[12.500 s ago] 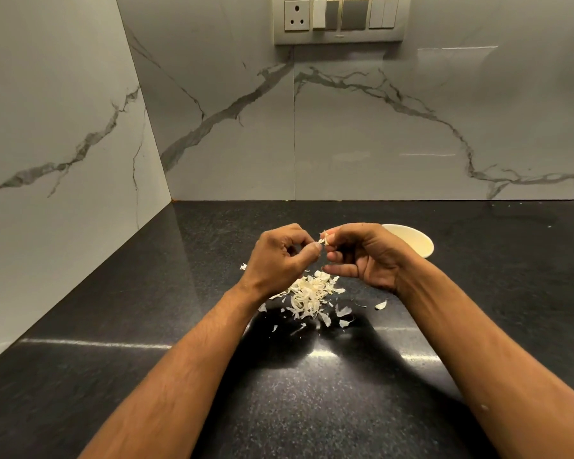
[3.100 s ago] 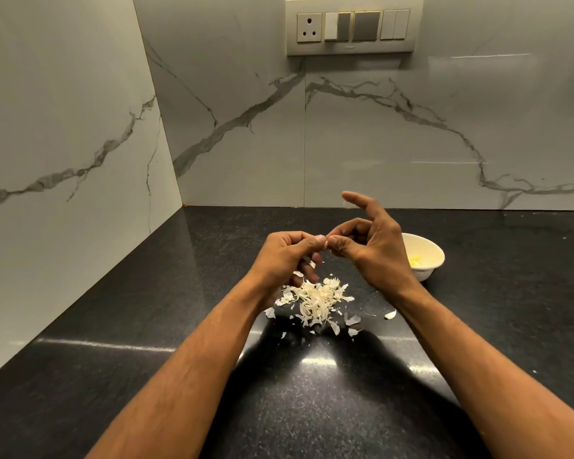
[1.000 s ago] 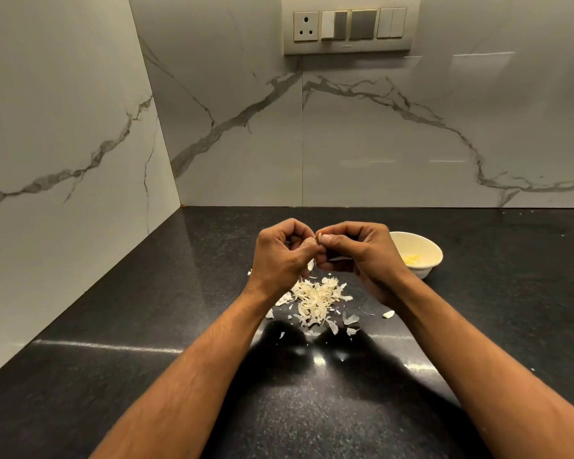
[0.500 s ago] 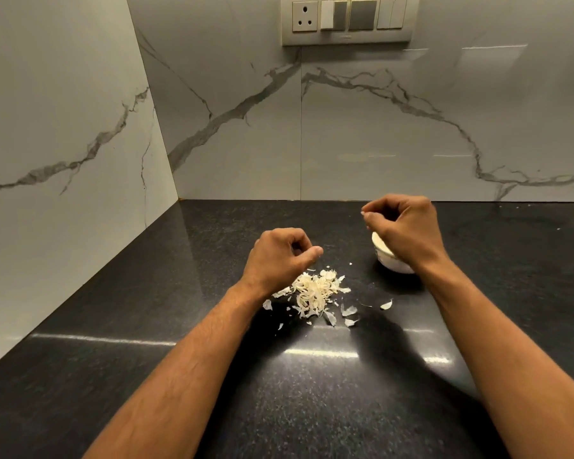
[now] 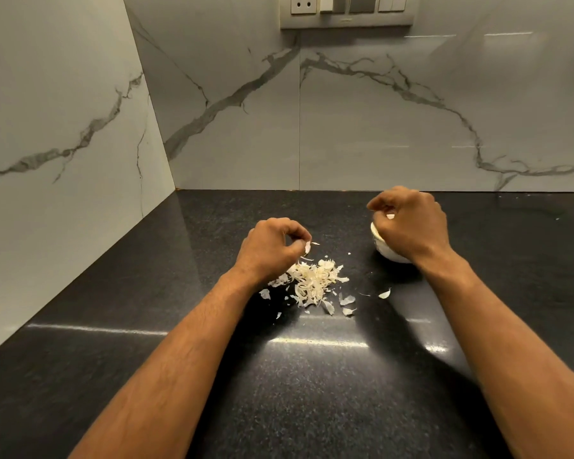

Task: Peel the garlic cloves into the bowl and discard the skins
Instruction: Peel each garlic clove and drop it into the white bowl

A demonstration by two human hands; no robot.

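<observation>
A heap of pale garlic skins (image 5: 312,281) lies on the black counter (image 5: 279,376). My left hand (image 5: 270,251) hovers just above the heap's far left side, its fingers curled, pinching a small piece of garlic skin (image 5: 307,248). My right hand (image 5: 411,225) is over the small white bowl (image 5: 382,248) and hides most of it. Its curled fingers hold a pale garlic clove (image 5: 390,216), of which only a bit shows. The inside of the bowl is hidden.
Loose skin flakes (image 5: 384,294) are scattered to the right of and in front of the heap. Marble walls close off the counter at the back and left. A switch panel (image 5: 347,9) is high on the back wall.
My hands have parted. The right hand carried the clove from the left hand over to the bowl, and the left hand dropped toward the skin heap with a piece of skin.
</observation>
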